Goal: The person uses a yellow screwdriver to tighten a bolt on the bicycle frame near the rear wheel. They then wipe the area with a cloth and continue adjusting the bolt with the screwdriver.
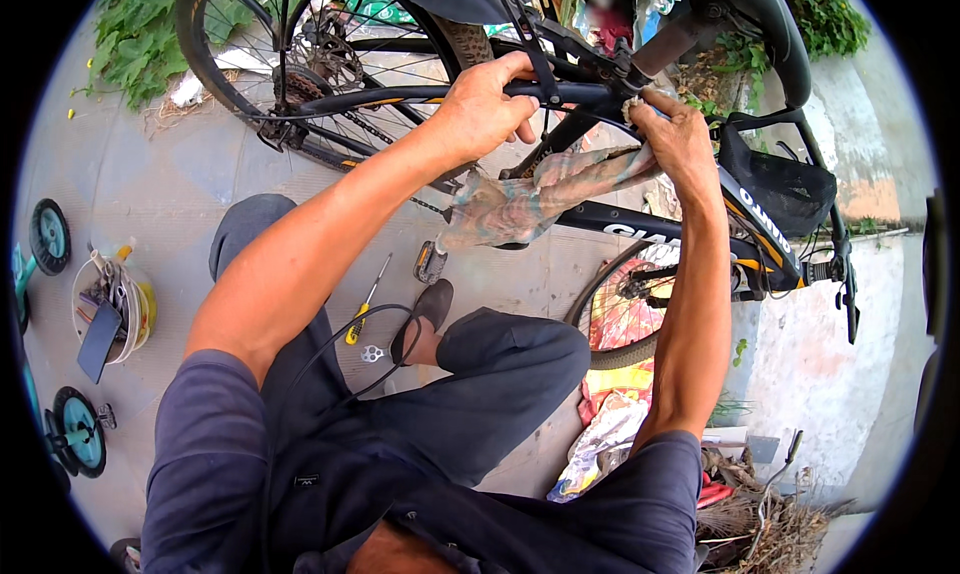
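Note:
A black bicycle with white and orange markings stands across the far side in front of me. My left hand is closed around its frame, near where a thin black strut meets the tube. Close to the seat post, my right hand pinches a stained, pale cloth against the frame. The rest of the cloth hangs down to the left, over the crank area, and partly hides it. Above my right hand is the dark saddle. Some of both hands' fingertips are hidden.
On the paving by my foot lie a yellow-handled screwdriver, a silver multi-hole wrench and a black cable. A tool bucket and small teal-wheeled cycle stand left. Dry brush lies lower right.

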`<action>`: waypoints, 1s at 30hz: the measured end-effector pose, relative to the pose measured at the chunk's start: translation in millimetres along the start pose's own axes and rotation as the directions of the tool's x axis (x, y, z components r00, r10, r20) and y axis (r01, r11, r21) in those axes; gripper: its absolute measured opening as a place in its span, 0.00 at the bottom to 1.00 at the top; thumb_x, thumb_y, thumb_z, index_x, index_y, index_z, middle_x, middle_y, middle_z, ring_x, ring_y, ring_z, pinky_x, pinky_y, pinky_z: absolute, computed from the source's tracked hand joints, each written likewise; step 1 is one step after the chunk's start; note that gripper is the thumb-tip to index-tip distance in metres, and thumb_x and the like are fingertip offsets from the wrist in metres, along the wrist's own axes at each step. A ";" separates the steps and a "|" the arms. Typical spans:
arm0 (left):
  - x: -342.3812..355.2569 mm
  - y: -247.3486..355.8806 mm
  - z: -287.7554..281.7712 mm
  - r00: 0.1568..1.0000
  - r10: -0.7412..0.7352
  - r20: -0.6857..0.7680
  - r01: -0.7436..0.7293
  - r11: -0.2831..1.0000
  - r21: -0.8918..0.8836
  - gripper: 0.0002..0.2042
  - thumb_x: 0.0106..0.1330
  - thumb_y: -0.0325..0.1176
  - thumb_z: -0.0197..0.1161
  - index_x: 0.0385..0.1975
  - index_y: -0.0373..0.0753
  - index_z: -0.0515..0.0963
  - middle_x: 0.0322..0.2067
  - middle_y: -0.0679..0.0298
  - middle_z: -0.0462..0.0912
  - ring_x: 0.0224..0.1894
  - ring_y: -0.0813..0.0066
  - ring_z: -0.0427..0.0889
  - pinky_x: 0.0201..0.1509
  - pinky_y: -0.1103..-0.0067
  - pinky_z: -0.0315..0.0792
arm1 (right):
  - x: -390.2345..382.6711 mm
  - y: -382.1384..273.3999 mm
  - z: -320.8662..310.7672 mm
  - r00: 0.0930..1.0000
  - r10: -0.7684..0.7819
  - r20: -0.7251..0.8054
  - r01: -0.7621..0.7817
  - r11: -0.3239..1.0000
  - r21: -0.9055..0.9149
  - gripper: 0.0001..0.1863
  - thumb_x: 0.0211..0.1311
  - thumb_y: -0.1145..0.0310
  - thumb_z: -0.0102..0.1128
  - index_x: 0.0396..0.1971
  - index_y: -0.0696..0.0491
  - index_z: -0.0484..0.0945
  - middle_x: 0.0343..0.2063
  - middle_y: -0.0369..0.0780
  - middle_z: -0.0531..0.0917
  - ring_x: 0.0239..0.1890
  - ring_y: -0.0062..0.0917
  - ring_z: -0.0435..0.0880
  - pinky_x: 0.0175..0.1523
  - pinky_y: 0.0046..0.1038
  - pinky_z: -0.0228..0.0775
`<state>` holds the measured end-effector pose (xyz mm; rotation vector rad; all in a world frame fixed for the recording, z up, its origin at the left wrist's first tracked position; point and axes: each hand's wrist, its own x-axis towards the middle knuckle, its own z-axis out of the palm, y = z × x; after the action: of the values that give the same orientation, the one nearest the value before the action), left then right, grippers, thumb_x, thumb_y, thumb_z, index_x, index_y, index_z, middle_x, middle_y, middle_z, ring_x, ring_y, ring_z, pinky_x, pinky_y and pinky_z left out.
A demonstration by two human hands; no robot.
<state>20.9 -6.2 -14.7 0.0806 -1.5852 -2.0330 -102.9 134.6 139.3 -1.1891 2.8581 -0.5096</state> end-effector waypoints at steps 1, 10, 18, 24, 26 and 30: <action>-1.3 -0.5 -0.4 1.000 0.000 -0.004 0.000 1.000 0.004 0.17 0.63 0.24 0.53 0.53 0.34 0.71 0.53 0.56 0.75 0.28 0.76 0.83 0.29 0.82 0.75 | 2.8 4.6 2.1 1.000 -0.006 -0.003 0.006 1.000 0.006 0.27 0.54 0.59 0.59 0.48 0.64 0.79 0.27 0.39 0.81 0.31 0.20 0.76 0.40 0.20 0.68; 2.7 -4.6 2.8 0.999 0.040 -0.010 -0.041 0.999 -0.023 0.19 0.63 0.24 0.55 0.55 0.35 0.70 0.55 0.57 0.74 0.29 0.77 0.82 0.29 0.84 0.75 | 6.1 10.7 -2.1 1.000 0.007 0.030 -0.009 0.997 0.076 0.22 0.56 0.60 0.60 0.47 0.58 0.81 0.25 0.37 0.80 0.28 0.17 0.75 0.36 0.21 0.67; 2.3 -4.6 4.2 0.999 0.037 -0.007 -0.037 0.999 -0.006 0.20 0.63 0.23 0.54 0.57 0.34 0.69 0.56 0.55 0.73 0.30 0.78 0.82 0.29 0.84 0.75 | 13.8 23.3 1.2 0.999 -0.046 -0.022 0.045 0.996 -0.077 0.23 0.54 0.57 0.57 0.47 0.55 0.81 0.31 0.47 0.85 0.35 0.29 0.84 0.46 0.25 0.71; -1.3 -2.1 4.0 0.999 0.034 -0.011 -0.034 0.999 0.031 0.20 0.63 0.23 0.54 0.57 0.34 0.69 0.56 0.55 0.73 0.30 0.77 0.82 0.29 0.84 0.75 | 9.7 12.6 0.6 1.000 0.008 0.014 -0.008 0.999 0.049 0.20 0.55 0.60 0.55 0.42 0.56 0.83 0.27 0.45 0.85 0.30 0.27 0.82 0.42 0.27 0.71; -1.8 -1.2 4.1 0.999 0.036 -0.005 -0.035 0.999 0.035 0.20 0.63 0.23 0.54 0.57 0.34 0.69 0.56 0.54 0.73 0.30 0.77 0.82 0.29 0.84 0.75 | 9.9 11.5 0.1 1.000 0.016 0.005 -0.017 0.997 0.069 0.19 0.54 0.61 0.55 0.40 0.57 0.83 0.25 0.44 0.84 0.28 0.26 0.81 0.40 0.27 0.71; -1.0 -2.5 5.6 0.999 0.035 -0.010 -0.034 0.999 0.026 0.20 0.63 0.23 0.53 0.57 0.34 0.69 0.57 0.54 0.73 0.31 0.77 0.82 0.30 0.83 0.75 | 8.8 5.6 -2.4 0.998 0.056 0.025 -0.058 0.995 0.083 0.18 0.56 0.63 0.56 0.43 0.58 0.83 0.24 0.38 0.81 0.25 0.20 0.75 0.34 0.24 0.68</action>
<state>18.7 -0.4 -15.6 0.0730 -1.5960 -1.9830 -113.3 132.9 140.9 -1.0896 2.8119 -0.6037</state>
